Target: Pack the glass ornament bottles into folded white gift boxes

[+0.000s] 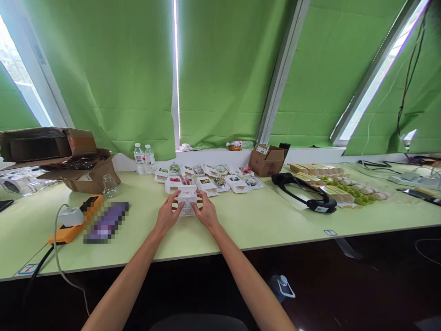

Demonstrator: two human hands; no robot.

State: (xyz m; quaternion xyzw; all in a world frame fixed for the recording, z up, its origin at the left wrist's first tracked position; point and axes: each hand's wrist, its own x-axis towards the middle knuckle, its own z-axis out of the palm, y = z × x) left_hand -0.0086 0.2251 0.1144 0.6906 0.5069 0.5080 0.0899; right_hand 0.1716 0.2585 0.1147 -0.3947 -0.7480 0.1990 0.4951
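Note:
A small white box [187, 204] with printed text on its near side stands at the table's middle, between my two hands. My left hand [168, 211] grips its left side, thumb on the printed face. On the right side my right hand [206, 210] holds it in the same way. Just behind are several small white boxes with pictures on them, such as one box [206, 185]. Beside them lie clear bags with round items inside, one a dark-patterned round item [219, 182]. What is inside the held box cannot be seen.
Left are an orange power strip [74, 225] with a white charger [71, 216], a blurred-out purple item [107, 223] and open cardboard boxes [86, 177]. Water bottles [139, 158] stand behind. A black headset [305, 193], a small carton [267, 160] and green egg trays [361, 199] lie right.

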